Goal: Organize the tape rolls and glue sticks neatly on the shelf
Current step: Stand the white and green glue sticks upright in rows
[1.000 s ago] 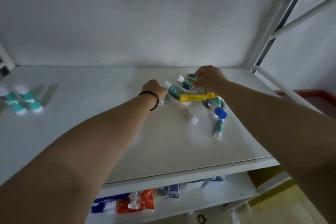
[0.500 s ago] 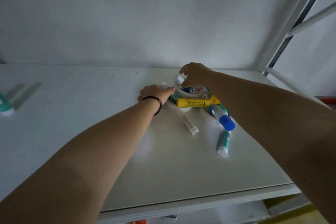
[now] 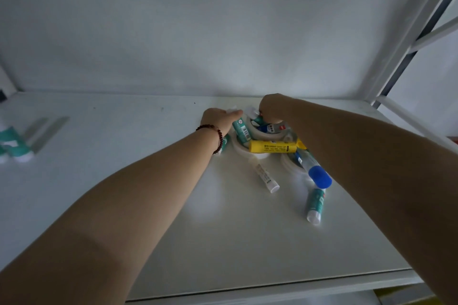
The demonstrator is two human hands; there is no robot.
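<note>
Since the earlier frame both hands have pushed deeper into the pile. Nearest lies a green glue stick [image 3: 315,204]; beyond, a yellow glue stick [image 3: 272,147] rests across the tape rolls [image 3: 262,131]. The left hand [image 3: 218,119] pinches a green stick [image 3: 241,130]; the right hand [image 3: 272,108] curls over another, grip unclear. Lift each stick clear without dragging its neighbours.

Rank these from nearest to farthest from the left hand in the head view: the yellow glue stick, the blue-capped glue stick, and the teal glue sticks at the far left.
1. Yellow glue stick, just right of the left hand, in the pile.
2. Blue-capped glue stick, further right and nearer the shelf's front edge.
3. Teal glue sticks, far left of the shelf.
</note>
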